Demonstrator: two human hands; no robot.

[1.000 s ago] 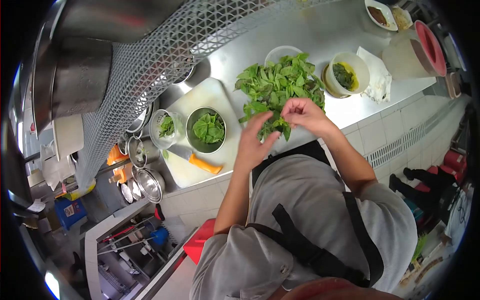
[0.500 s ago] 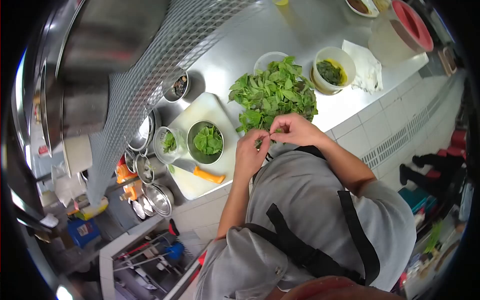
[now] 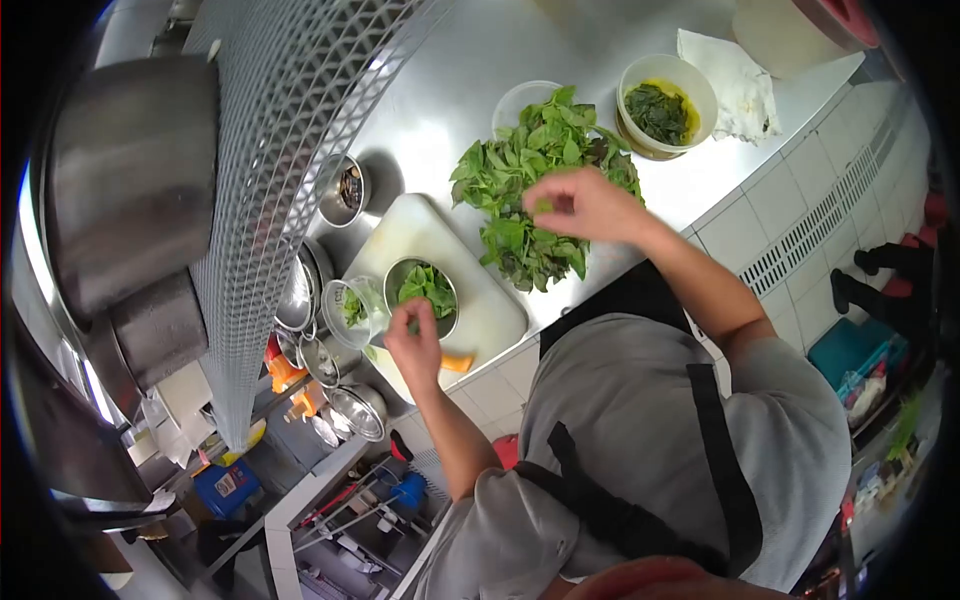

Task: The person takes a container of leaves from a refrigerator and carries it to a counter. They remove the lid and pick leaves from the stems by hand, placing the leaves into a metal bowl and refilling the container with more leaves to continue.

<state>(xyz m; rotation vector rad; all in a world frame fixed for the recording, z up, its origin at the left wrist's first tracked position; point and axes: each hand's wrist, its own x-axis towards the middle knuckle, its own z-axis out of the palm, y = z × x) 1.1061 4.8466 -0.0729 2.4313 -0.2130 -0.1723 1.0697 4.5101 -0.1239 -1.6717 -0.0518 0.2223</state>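
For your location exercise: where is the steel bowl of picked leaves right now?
In the head view, the steel bowl sits on the white cutting board, left of the herb pile, just beyond the left hand.

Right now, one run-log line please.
left hand: over steel bowl of leaves | right hand: on basil pile | white board: under bowl

Commercial kitchen, steel counter [image 3: 470, 70], stacked metal bowls [image 3: 345, 385], white tiled counter front [image 3: 790, 235]
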